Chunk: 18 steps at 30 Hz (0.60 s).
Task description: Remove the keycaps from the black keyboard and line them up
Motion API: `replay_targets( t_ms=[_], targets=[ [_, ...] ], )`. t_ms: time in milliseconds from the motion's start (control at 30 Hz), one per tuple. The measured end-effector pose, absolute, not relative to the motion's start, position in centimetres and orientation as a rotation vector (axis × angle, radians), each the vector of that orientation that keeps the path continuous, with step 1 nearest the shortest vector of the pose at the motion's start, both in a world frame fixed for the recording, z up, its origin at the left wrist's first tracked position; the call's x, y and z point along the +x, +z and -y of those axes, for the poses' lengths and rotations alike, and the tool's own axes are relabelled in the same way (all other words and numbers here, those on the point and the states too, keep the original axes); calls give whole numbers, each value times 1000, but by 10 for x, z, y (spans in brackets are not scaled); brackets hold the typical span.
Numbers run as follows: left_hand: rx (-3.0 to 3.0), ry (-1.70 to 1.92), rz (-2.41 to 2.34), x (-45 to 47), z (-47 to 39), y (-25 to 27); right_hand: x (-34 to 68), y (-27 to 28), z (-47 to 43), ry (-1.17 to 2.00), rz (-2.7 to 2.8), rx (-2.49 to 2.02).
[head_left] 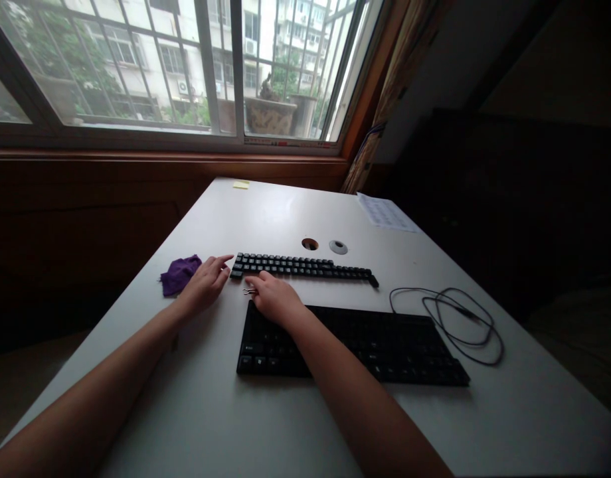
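Note:
My left hand (206,282) rests on the table with fingers apart, the index finger stretched to the left end of black keycaps (295,265) laid out in close rows. Just behind that hand lies a crumpled purple cloth (178,275). My right hand (273,295) is over the upper left corner of a black keyboard (410,345), its index finger pointing at the lower left keycaps. Under its curled fingers shows a small bent metal wire piece (248,291); its exact kind is unclear. The forearm hides part of the keyboard, where keycaps show along the bottom row.
A black cable (489,338) lies coiled right of the keyboard. Behind the keycaps are a round hole (310,244) in the white table (206,411) and a grey grommet cover (338,247). Papers (388,214) and a yellow sticky note (241,184) lie at the far edge, below a barred window.

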<state>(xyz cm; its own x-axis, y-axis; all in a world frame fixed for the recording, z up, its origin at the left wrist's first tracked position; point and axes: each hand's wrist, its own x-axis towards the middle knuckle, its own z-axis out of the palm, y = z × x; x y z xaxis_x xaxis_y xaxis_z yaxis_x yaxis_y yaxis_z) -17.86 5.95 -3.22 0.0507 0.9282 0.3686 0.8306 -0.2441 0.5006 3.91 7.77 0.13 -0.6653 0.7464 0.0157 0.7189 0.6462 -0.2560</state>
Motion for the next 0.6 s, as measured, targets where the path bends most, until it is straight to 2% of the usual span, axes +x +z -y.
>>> replay_targets(
  t_ms=[367, 600],
  targets=[
    [2227, 825, -1845, -174, -63, -22, 40, 1, -77, 336, 2734, -1206],
    [2437, 890, -1836, -173, -67, -34, 40, 4, -77, 346, 2751, -1231]
  ],
)
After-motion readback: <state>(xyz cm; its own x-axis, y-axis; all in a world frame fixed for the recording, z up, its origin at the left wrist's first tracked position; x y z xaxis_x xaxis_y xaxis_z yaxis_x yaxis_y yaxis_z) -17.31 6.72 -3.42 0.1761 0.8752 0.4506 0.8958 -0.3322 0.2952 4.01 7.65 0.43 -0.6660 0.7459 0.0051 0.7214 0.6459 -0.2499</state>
